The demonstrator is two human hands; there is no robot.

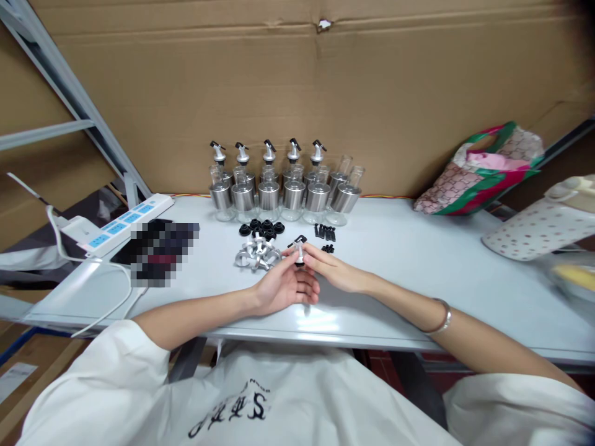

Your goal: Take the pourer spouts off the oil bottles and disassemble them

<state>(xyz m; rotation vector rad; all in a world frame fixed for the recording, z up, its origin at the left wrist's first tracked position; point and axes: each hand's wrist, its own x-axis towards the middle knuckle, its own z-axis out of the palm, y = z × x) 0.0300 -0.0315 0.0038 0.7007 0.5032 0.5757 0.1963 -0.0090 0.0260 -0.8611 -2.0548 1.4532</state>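
Between my two hands is a silver pour spout (pixel 300 251) with a black flip lever on top and a black base. My left hand (pixel 287 284) grips it from the left with thumb and fingers, its other fingers curled loosely below. From the right, the fingertips of my right hand (pixel 332 267) press on the same spout. Just left of the hands lies a pile of silver spout bodies (pixel 258 253). Black ring-shaped stoppers (pixel 263 228) sit behind that pile. Small black levers (pixel 325 232) and tiny black parts (pixel 328 249) lie behind my right hand.
Glass and steel bottles (pixel 268 199) stand in rows at the back, several topped with spouts. On the left are a power strip (pixel 130 220) and a dark, partly blurred device (pixel 158 251). A patterned bag (pixel 465 176) and a dotted white jug (pixel 534 223) stand right.
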